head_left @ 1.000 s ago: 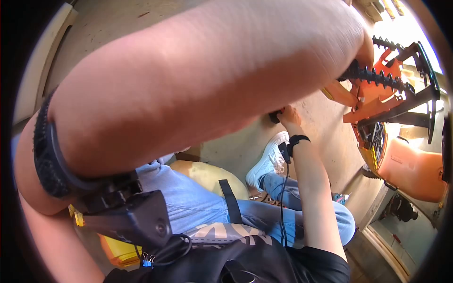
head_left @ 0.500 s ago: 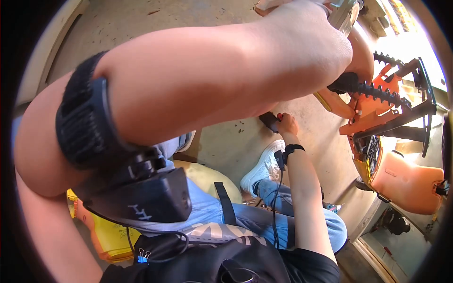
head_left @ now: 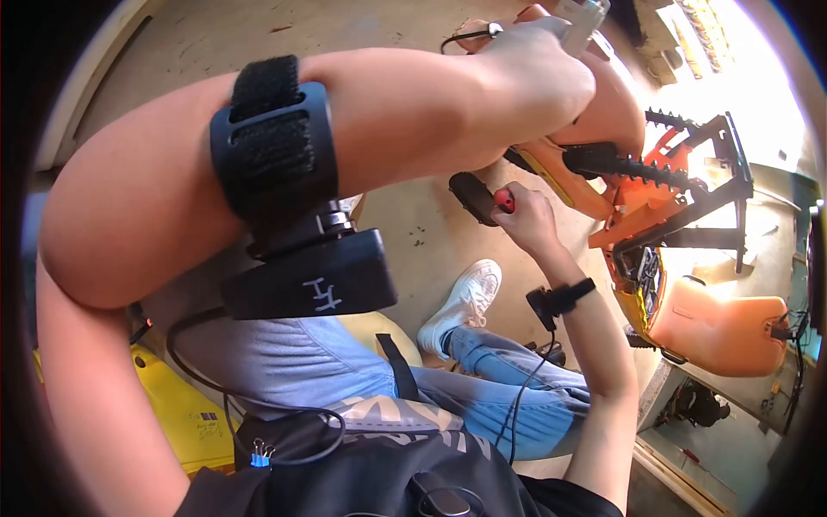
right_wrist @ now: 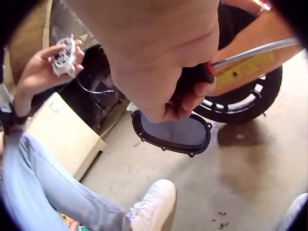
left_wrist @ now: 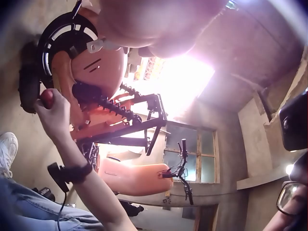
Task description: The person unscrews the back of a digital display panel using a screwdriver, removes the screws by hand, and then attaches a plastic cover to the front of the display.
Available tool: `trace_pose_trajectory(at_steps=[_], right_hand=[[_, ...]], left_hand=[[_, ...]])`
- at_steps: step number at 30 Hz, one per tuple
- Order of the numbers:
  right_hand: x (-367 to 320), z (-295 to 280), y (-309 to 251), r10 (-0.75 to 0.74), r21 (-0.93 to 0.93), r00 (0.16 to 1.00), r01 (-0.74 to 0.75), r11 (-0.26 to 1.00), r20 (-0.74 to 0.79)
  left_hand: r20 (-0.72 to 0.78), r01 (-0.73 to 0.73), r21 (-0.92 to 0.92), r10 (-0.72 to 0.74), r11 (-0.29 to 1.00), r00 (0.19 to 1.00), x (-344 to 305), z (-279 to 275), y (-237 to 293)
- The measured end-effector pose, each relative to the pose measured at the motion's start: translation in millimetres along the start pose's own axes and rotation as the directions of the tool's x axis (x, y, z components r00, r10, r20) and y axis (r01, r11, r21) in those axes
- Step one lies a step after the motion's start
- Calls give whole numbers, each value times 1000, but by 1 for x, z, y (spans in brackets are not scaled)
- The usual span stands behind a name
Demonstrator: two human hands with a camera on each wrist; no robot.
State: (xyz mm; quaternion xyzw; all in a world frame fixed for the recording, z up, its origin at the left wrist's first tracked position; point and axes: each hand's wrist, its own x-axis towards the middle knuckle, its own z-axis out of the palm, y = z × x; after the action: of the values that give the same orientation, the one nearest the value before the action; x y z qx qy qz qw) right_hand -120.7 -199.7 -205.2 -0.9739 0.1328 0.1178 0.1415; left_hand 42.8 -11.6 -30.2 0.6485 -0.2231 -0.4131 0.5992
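Observation:
My left hand holds a clear-and-white oval lamp-like part by its edges, fingers and thumb around it. A thin dark wire runs beside it. Lower down, my right hand grips a screwdriver with a red-and-black handle, its metal shaft pointing away to the right in the right wrist view. The same hand holds a black oval cover with small screw tabs around its rim, hanging just below the fingers. The orange bike's wheel is behind the right hand.
An orange electric bike with black coil springs and a black rear rack stands to the right. Its orange seat lies further back. A yellow panel is at left. My white shoe rests on the floor.
My left hand has drawn back leftward from the bike, bringing the lamp-like part into view. My right hand has come up, and the black cover and red handle now show more fully.

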Motion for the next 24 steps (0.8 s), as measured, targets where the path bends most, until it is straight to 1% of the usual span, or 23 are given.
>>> trace_pose_trajectory(at_steps=[2, 3, 4, 5, 6, 7, 8, 9, 11, 12, 13, 15, 17, 18, 19, 20, 21, 23, 24], right_hand=[[-15, -38, -18, 14, 119, 991, 2, 993, -133], [-24, -56, -26, 24, 109, 990, -8, 994, -142], [-32, -74, -33, 60, 194, 981, -24, 981, -183], [-41, -90, -40, 97, 278, 970, -32, 960, -222], [-50, -103, -46, 106, 271, 966, -39, 962, -236], [-60, -116, -52, 108, 298, 954, -21, 954, -278], [-71, -128, -57, 109, 322, 940, 0, 947, -323], [-81, -139, -62, 109, 343, 923, 26, 939, -368], [-100, -153, -75, 81, 355, 900, 86, 931, -429], [-112, -159, -84, 106, 377, 896, 72, 923, -431], [-121, -165, -89, 106, 357, 896, 61, 932, -431], [-139, -172, -96, 135, 388, 892, 48, 921, -431], [-153, -176, -103, 132, 363, 876, 53, 930, -464], [-159, -176, -104, 203, 456, 868, 31, 889, -453], [-164, -175, -104, 274, 548, 857, 11, 837, -436], [-167, -172, -101, 317, 637, 851, 25, 771, -418], [-169, -171, -99, 334, 647, 841, 25, 762, -425], [-168, -169, -95, 436, 778, 842, -32, 627, -317], [-166, -165, -91, 430, 792, 847, -17, 611, -313]], left_hand=[[-70, 13, -107, -20, 994, 997, -11, -2, 4], [-58, 2, -110, -9, 994, 998, -18, -2, 5], [-89, -137, -244, 119, 960, 989, -28, -3, 10], [-135, -272, -368, 238, 889, 962, -36, -4, 17], [-63, -188, -376, 177, 908, 982, -44, -7, 28], [-50, -197, -376, 193, 905, 980, -38, -7, 22], [-104, -218, -290, 195, 932, 975, -26, -7, 10], [-160, -236, -202, 206, 951, 965, -21, -7, 8], [-141, -250, -227, 222, 941, 965, -22, -8, 3], [-89, -241, -214, 226, 947, 970, -22, -9, 3], [-37, -228, -199, 226, 953, 974, -22, -9, 2], [-27, -242, -208, 242, 948, 970, -28, -4, 7], [-53, -240, -237, 234, 941, 971, -31, 0, 9], [-11, -264, -219, 269, 939, 963, -32, 0, 11], [2, -265, -214, 271, 940, 962, -34, 0, 14], [67, -276, -183, 293, 944, 954, -38, 2, 21], [136, -289, -148, 309, 946, 941, -41, 4, 26], [193, -311, -95, 324, 946, 926, -42, 9, 25], [230, -312, -106, 329, 944, 916, -43, 12, 23]])
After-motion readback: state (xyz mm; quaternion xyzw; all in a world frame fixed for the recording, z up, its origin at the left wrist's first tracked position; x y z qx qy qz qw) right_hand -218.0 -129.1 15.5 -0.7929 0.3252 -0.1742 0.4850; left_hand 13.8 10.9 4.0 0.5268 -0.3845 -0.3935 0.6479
